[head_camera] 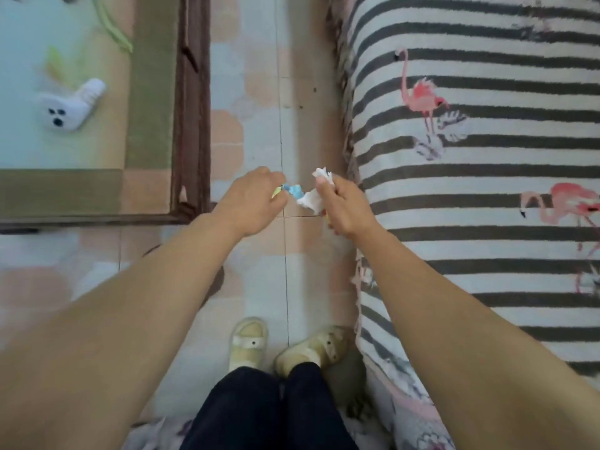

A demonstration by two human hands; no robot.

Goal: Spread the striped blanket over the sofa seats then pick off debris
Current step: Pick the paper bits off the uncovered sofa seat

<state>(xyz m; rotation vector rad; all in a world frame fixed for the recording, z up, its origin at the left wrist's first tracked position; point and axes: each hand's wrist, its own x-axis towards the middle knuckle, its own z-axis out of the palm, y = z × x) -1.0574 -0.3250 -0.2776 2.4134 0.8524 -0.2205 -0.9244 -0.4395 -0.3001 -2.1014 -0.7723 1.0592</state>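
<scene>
The striped blanket (487, 190), grey and white with pink flamingos, lies spread over the sofa seats along the right side. Over the floor beside its edge, my right hand (345, 206) grips a crumpled white tissue (313, 199), with another white bit sticking up above the thumb. My left hand (253, 203) pinches a small blue and yellow scrap (292, 190) that touches the tissue. Both hands are close together, just left of the blanket's edge.
A glass-topped coffee table with a brown wooden frame (191, 125) stands at the left, with a white power adapter (73, 107) on it. Tiled floor (282, 92) runs between table and sofa. My feet in yellow slippers (250, 344) stand below.
</scene>
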